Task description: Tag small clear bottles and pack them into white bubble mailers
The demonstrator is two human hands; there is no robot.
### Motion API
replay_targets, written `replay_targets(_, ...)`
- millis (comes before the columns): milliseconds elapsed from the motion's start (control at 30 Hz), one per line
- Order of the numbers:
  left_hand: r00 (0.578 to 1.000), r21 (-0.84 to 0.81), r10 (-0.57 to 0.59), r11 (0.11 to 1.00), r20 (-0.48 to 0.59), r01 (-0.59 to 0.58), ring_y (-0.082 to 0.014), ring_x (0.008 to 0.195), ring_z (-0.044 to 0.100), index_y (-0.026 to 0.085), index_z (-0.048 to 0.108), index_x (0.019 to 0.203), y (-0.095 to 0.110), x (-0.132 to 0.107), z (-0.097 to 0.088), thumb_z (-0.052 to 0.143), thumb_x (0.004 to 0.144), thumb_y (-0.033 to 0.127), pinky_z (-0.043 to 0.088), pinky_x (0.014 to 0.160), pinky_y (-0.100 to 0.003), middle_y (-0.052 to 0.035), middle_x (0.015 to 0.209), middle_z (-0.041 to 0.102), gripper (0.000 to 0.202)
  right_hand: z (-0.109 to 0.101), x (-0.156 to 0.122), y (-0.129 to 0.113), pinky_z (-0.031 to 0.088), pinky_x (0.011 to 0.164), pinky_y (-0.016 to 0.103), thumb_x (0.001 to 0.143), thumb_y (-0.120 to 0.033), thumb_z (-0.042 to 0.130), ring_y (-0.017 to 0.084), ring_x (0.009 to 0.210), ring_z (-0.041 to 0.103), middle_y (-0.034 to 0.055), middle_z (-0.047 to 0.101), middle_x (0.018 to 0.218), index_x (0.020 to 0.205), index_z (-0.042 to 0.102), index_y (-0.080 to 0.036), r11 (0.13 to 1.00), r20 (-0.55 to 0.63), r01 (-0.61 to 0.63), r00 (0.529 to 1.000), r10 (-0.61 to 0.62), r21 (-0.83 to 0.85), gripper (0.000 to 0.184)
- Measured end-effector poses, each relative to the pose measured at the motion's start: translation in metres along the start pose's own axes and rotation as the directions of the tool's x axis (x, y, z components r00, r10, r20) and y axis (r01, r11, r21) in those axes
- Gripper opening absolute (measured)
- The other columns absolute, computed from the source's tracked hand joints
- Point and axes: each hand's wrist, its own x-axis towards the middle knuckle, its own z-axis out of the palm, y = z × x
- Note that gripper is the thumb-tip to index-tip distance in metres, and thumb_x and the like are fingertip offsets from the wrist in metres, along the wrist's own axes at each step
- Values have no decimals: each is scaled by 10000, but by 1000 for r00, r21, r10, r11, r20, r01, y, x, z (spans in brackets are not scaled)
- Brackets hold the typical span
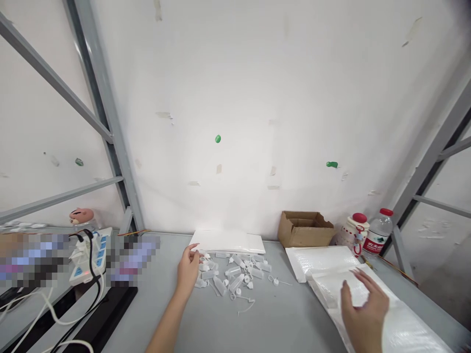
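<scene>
My left hand (189,267) is at the left edge of a loose pile of small clear plastic bottles (235,282), its fingers loosely curled and apart with nothing visible in them. Among the bottles lie white caps (275,281), some with thin strips or tubes attached. One curved thin strip (247,306) lies at the pile's near side. On the right, my right hand (364,311) hovers over white plastic bags (336,260), thumb and fingers spread and holding nothing. Whether it touches the plastic I cannot tell.
Behind the pile, flat white sheets (224,241) lie against the wall. An open cardboard box (305,230), a white jar with a red lid (353,233) and a water bottle (379,230) stand at back right. A power strip (90,260) with cables and a black bar (105,318) occupy the left.
</scene>
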Motion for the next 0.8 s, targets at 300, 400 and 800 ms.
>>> replay_targets(300, 999, 168, 35, 985, -18, -32, -156, 551, 568, 199, 517, 987, 3, -1, -2, 392, 759, 407, 445, 569, -272, 4, 678, 591, 333, -1, -20, -31, 383, 911, 488, 800, -158, 456, 238, 981, 534, 99, 542, 1084, 1025, 524, -213, 843, 264, 533, 824, -501, -65, 242)
replay_targets(400, 999, 183, 39, 982, -7, -37, -160, 578, 581, 201, 517, 993, 4, -2, -1, 393, 759, 400, 451, 585, -275, -4, 698, 600, 331, -22, -16, -12, 447, 798, 470, 821, -250, 423, 269, 919, 552, 131, 552, 1026, 974, 549, -189, 930, 216, 345, 925, -313, -127, 207)
replay_targets(800, 980, 272, 192, 941, 59, -201, -157, 620, 566, 208, 568, 948, -1, -6, 7, 380, 784, 412, 462, 607, -292, -20, 745, 580, 323, 46, -29, -72, 486, 725, 251, 842, -182, 375, 141, 779, 603, 33, 599, 906, 947, 550, -225, 991, 846, -19, 523, -103, 132, 209)
